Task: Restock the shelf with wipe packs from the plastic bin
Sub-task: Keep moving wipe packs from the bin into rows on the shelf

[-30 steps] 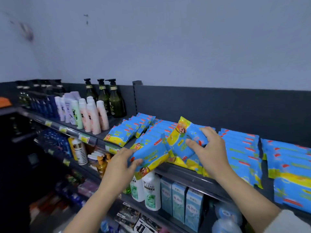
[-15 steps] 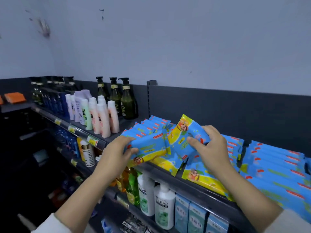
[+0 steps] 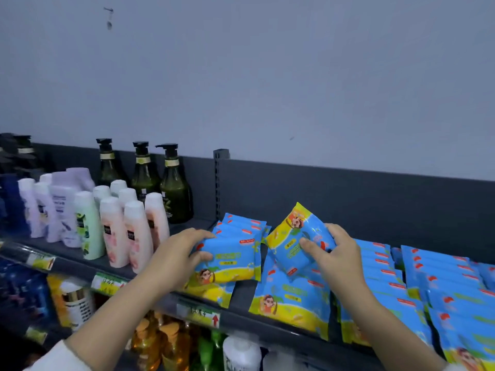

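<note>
Your left grip (image 3: 176,255) has lowered its clasped wipe pack (image 3: 233,261) onto the shelf (image 3: 242,291), nearly stocked; your right grip (image 3: 337,253) clasps another pack (image 3: 292,242).

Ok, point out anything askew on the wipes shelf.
The pack in the right hand is tilted, yellow end up; the shelved rows lie with yellow ends forward. It is held, not placed yet. Nothing else stands out.

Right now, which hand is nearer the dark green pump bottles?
Left. The left hand grips a wipe pack just in front of the green pump bottles; the right hand holds a tilted pack farther right.
</note>
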`<state>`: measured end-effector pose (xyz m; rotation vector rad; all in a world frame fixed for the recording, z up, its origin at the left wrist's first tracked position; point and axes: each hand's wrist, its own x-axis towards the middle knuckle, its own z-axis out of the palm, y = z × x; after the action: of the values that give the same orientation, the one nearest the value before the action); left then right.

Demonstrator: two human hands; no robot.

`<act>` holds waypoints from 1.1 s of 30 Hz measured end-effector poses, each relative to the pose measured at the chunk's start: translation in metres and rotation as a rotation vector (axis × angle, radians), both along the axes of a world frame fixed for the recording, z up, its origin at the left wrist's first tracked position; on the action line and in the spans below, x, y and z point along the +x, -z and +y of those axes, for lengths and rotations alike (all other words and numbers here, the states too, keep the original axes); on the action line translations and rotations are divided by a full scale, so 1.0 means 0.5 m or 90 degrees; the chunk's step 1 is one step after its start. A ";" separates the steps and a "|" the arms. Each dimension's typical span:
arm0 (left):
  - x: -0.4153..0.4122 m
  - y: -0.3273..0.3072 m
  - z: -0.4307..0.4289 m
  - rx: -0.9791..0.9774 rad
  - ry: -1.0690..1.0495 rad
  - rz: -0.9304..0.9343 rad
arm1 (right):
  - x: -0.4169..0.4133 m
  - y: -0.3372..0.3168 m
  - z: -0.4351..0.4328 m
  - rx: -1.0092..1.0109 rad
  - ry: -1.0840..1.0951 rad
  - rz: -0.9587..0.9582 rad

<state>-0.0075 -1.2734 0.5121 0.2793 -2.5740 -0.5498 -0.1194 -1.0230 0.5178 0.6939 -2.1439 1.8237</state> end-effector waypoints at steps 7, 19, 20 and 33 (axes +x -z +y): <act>-0.023 0.002 -0.087 0.012 0.081 -0.042 | 0.021 -0.011 -0.045 0.009 0.086 0.007; -0.045 0.014 -0.137 0.014 0.157 -0.087 | 0.069 -0.006 -0.062 0.039 0.139 0.028; -0.045 0.014 -0.140 0.014 0.162 -0.095 | 0.072 -0.005 -0.063 0.040 0.138 0.029; -0.045 0.045 -0.146 -0.077 0.150 -0.148 | 0.103 0.029 -0.068 0.082 0.151 0.045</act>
<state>-0.0301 -1.3463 0.4897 -0.0031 -2.8743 -0.4633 -0.0680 -1.0568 0.5033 0.4981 -2.2050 1.5306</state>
